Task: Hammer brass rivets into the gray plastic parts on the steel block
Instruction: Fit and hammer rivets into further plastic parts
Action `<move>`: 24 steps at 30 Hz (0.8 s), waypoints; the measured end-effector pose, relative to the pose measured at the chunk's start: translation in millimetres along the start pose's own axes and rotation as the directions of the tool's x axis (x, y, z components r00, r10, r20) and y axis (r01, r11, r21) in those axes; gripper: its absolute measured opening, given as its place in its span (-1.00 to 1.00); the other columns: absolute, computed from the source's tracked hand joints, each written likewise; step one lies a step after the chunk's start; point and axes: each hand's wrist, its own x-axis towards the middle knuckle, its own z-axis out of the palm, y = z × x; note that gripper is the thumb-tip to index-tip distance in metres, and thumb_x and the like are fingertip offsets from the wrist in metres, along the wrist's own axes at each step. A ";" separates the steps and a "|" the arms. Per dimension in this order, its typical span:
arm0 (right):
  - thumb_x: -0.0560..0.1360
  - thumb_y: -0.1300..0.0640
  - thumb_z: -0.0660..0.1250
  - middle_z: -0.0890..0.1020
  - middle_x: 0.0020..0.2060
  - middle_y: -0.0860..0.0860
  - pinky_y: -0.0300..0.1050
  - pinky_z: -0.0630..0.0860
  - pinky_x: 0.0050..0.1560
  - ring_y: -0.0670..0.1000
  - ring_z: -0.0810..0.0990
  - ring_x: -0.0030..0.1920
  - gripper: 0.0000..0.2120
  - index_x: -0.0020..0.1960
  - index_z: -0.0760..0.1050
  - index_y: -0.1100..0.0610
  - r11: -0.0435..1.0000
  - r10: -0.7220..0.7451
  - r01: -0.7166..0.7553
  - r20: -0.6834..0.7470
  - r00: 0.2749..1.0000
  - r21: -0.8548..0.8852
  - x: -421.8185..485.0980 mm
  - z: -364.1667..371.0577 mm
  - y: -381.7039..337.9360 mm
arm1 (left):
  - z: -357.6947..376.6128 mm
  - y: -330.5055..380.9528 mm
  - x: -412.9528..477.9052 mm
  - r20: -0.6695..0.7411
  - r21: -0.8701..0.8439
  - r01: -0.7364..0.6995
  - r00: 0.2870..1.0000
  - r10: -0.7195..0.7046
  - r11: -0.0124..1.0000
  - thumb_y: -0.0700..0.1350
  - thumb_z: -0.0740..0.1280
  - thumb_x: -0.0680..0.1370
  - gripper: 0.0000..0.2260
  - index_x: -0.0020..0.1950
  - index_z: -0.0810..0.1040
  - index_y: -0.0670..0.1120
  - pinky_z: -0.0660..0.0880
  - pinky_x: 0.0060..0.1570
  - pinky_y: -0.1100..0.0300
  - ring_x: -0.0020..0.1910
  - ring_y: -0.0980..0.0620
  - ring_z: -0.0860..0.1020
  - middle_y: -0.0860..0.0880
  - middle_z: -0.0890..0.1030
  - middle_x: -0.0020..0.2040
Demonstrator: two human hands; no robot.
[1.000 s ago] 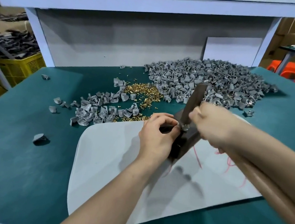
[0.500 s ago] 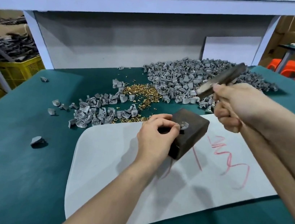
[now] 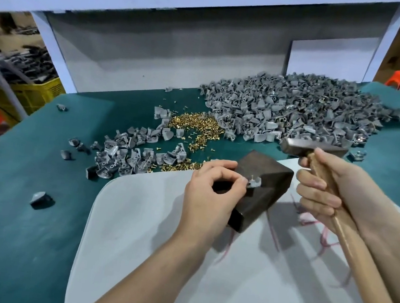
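While the left hand pinches a small gray plastic part, a brass rivet upright in it, atop the dark steel block on the counter, the right hand grips the hammer just right of the block.

The block is dark brown, and the part on it is grey. Under the block lies a pale grey mat with pink-red scribbles, on a teal table. Behind the block the rivets are gold and the pile is grey. Right of the block, the hammer has a dull grey head and a tan handle. Far left of the block, the crate is yellow.
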 end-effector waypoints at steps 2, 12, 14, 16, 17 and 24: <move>0.60 0.01 0.08 0.20 -0.55 -0.03 -0.37 0.16 -0.74 -0.15 0.15 -0.72 -0.74 -0.20 0.29 0.13 0.998 0.007 -0.006 0.022 1.000 -0.055 -1.6 2.4 1.8 | 0.6 1.0 -0.3 -0.003 0.014 -0.032 0.999 0.032 0.999 -0.17 0.45 0.46 -0.85 -0.30 0.63 0.00 0.42 0.25 0.05 0.17 0.16 0.50 0.23 0.58 0.01; 0.54 -0.03 0.10 0.20 -0.54 0.01 -0.38 0.19 -0.70 -0.13 0.13 -0.71 -0.72 -0.20 0.31 0.17 0.973 0.056 -0.024 0.134 0.989 -0.228 -8.2 15.3 9.5 | 2.3 2.0 -0.1 0.016 0.113 -0.130 0.991 0.129 0.985 -0.24 0.44 0.44 -0.80 -0.26 0.57 0.05 0.38 0.26 0.06 0.18 0.07 0.48 0.17 0.56 0.03; 0.50 -0.04 0.13 0.20 -0.55 0.02 -0.38 0.20 -0.70 -0.13 0.13 -0.72 -0.72 -0.21 0.32 0.18 0.969 0.065 -0.029 0.137 0.988 -0.245 -8.2 16.5 10.6 | 2.4 1.2 -0.1 -0.005 0.101 -0.128 0.992 0.129 0.987 -0.26 0.44 0.44 -0.81 -0.25 0.57 0.03 0.39 0.25 0.05 0.17 0.07 0.49 0.15 0.57 0.03; 0.47 -0.04 0.15 0.21 -0.55 0.03 -0.38 0.22 -0.68 -0.11 0.14 -0.72 -0.72 -0.21 0.33 0.19 0.963 0.066 -0.030 0.124 0.990 -0.270 -8.3 17.5 11.7 | 2.5 0.0 0.0 -0.053 0.083 -0.115 0.991 0.120 0.990 -0.26 0.42 0.43 -0.81 -0.26 0.57 0.03 0.42 0.23 0.06 0.15 0.08 0.51 0.15 0.57 0.01; 0.46 -0.04 0.16 0.21 -0.55 0.04 -0.38 0.22 -0.68 -0.11 0.14 -0.73 -0.72 -0.21 0.33 0.19 0.958 0.064 -0.030 0.111 0.992 -0.284 -8.6 17.9 12.3 | 2.4 -0.5 0.2 -0.075 0.077 -0.104 0.991 0.110 0.992 -0.25 0.42 0.43 -0.81 -0.27 0.56 0.03 0.43 0.21 0.06 0.14 0.08 0.51 0.15 0.57 -0.01; 0.62 0.07 0.09 0.28 -0.62 0.03 -0.33 0.22 -0.68 -0.05 0.16 -0.74 -0.72 -0.13 0.32 0.25 0.747 -0.123 0.047 -0.069 0.990 -0.663 -17.1 33.7 13.3 | 2.2 -0.2 0.7 -0.094 0.100 -0.103 0.989 0.112 0.990 -0.24 0.43 0.42 -0.79 -0.27 0.52 0.05 0.42 0.20 0.11 0.12 0.14 0.50 0.15 0.56 -0.03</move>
